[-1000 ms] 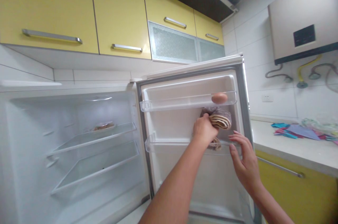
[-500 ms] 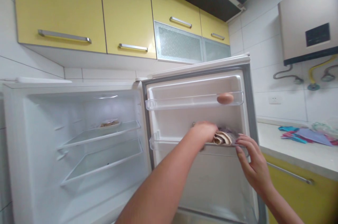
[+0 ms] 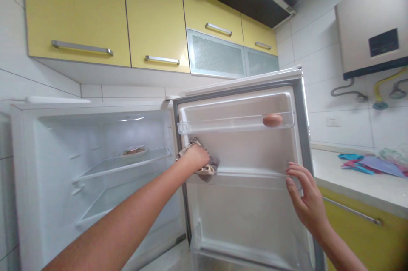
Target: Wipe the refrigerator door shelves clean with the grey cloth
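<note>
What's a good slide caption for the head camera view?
Left hand holding a bunched cloth at a refrigerator door shelf, right hand by its other end, brown egg above.

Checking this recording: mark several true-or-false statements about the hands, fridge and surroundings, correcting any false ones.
1. The left hand holds a bunched cloth. True.
2. The right hand is at one end of the lower door rack. True.
3. The egg lies in the lower door rack. False: it lies in the upper door rack.
4. The fridge door is shut. False: it stands open.
5. The wall cabinets are yellow. True.
</note>
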### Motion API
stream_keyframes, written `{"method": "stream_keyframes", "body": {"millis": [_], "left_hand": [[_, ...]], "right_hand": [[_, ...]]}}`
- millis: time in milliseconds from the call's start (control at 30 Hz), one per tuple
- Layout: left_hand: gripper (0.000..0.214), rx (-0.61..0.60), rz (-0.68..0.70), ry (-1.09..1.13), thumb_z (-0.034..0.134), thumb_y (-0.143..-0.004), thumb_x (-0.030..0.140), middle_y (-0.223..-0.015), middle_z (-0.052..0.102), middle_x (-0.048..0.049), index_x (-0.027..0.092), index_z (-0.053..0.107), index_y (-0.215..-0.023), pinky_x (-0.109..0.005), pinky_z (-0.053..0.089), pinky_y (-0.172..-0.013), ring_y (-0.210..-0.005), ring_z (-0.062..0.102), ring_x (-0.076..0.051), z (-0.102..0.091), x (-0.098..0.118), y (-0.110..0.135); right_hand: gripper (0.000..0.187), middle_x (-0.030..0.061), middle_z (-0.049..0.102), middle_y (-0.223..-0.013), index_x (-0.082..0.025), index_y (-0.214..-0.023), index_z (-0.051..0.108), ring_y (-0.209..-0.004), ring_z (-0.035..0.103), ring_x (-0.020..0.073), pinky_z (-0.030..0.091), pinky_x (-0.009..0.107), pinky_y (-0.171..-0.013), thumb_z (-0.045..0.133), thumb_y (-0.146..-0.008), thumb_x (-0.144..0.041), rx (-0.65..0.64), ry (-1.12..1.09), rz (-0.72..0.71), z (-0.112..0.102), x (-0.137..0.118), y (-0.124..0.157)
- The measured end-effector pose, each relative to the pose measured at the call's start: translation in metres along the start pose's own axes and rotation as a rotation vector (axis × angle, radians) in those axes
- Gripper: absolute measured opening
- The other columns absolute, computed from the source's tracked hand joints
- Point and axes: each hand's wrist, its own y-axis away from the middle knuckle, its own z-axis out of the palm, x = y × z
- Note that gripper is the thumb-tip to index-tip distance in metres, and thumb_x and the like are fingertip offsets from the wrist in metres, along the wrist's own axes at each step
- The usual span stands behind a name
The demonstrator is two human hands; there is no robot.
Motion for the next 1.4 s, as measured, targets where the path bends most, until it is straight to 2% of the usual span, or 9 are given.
{"method": "stream_keyframes", "body": {"millis": [200,433,600,867,1033,1133,1200,1267,1400], "left_hand": [[0.01,0.105,0.303,-0.207,0.066,-0.082,0.015,-0.082,0.074,-0.0108,0.016,0.071,-0.072,-0.035,0.039,-0.067,-0.078,0.066,-0.021,0.01,-0.022,0.017],[0.018,0.291,0.448,-0.326,0.054,-0.09,0.014,-0.08,0.067,-0.0097,0.016,0.066,-0.077,-0.036,0.034,-0.067,-0.075,0.058,-0.02,0.001,-0.015,0.006],[0.02,0.449,0.498,-0.37,0.048,-0.093,0.016,-0.081,0.065,-0.009,0.017,0.063,-0.079,-0.037,0.033,-0.068,-0.077,0.055,-0.021,-0.006,0.011,-0.021],[0.021,0.705,0.491,-0.349,0.043,-0.095,0.015,-0.083,0.063,-0.0085,0.017,0.062,-0.084,-0.038,0.033,-0.069,-0.08,0.056,-0.022,-0.024,0.07,-0.075],[0.023,0.815,0.441,-0.292,0.042,-0.095,0.018,-0.086,0.064,-0.0096,0.017,0.063,-0.086,-0.039,0.034,-0.071,-0.084,0.058,-0.025,-0.039,0.112,-0.107],[0.024,0.849,0.441,-0.286,0.041,-0.095,0.017,-0.086,0.063,-0.0091,0.017,0.062,-0.083,-0.041,0.035,-0.072,-0.083,0.058,-0.025,-0.041,0.129,-0.116],[0.024,0.845,0.466,-0.295,0.041,-0.095,0.016,-0.089,0.063,-0.0092,0.017,0.063,-0.085,-0.041,0.035,-0.073,-0.085,0.058,-0.025,-0.039,0.13,-0.116],[0.024,0.813,0.534,-0.307,0.042,-0.096,0.017,-0.091,0.065,-0.0093,0.017,0.065,-0.089,-0.04,0.037,-0.075,-0.088,0.058,-0.024,-0.032,0.12,-0.11],[0.022,0.711,0.727,-0.307,0.048,-0.095,0.018,-0.102,0.071,-0.0082,0.02,0.069,-0.089,-0.038,0.04,-0.08,-0.098,0.059,-0.02,-0.017,0.082,-0.089]], "right_hand": [[0.015,0.0107,0.06,-0.118,-0.024,-0.103,0.058,-0.125,0.054,0.0307,0.043,0.054,-0.104,0.05,-0.095,-0.035,0.03,-0.02,0.035,0.005,-0.005,0.001],[0.015,0.0103,0.06,-0.115,-0.024,-0.101,0.057,-0.126,0.052,0.0313,0.042,0.056,-0.103,0.048,-0.096,-0.035,0.063,-0.027,0.064,0.008,-0.013,0.0],[0.015,0.01,0.06,-0.115,-0.024,-0.1,0.058,-0.126,0.052,0.0308,0.042,0.054,-0.102,0.048,-0.096,-0.035,0.058,-0.035,0.07,0.008,-0.016,0.0],[0.015,0.009,0.058,-0.118,-0.025,-0.1,0.058,-0.125,0.052,0.0299,0.041,0.051,-0.101,0.048,-0.096,-0.035,0.051,-0.047,0.088,0.009,-0.013,0.002],[0.016,0.0092,0.058,-0.12,-0.025,-0.101,0.059,-0.123,0.052,0.0291,0.041,0.051,-0.102,0.049,-0.096,-0.036,0.055,-0.061,0.104,0.009,-0.014,0.002],[0.015,0.0091,0.058,-0.119,-0.025,-0.102,0.059,-0.121,0.053,0.0283,0.041,0.051,-0.102,0.05,-0.096,-0.035,0.059,-0.058,0.091,0.008,-0.014,0.002],[0.015,0.0091,0.058,-0.118,-0.025,-0.101,0.059,-0.121,0.053,0.0281,0.041,0.051,-0.103,0.05,-0.096,-0.035,0.053,-0.057,0.077,0.007,-0.012,0.001],[0.015,0.009,0.059,-0.117,-0.024,-0.101,0.059,-0.122,0.053,0.0281,0.041,0.052,-0.103,0.05,-0.096,-0.035,0.039,-0.057,0.067,0.006,-0.009,0.001],[0.016,0.0098,0.059,-0.121,-0.024,-0.102,0.059,-0.126,0.052,0.0293,0.042,0.052,-0.104,0.05,-0.096,-0.035,0.007,-0.046,0.067,0.004,-0.002,0.0]]}}
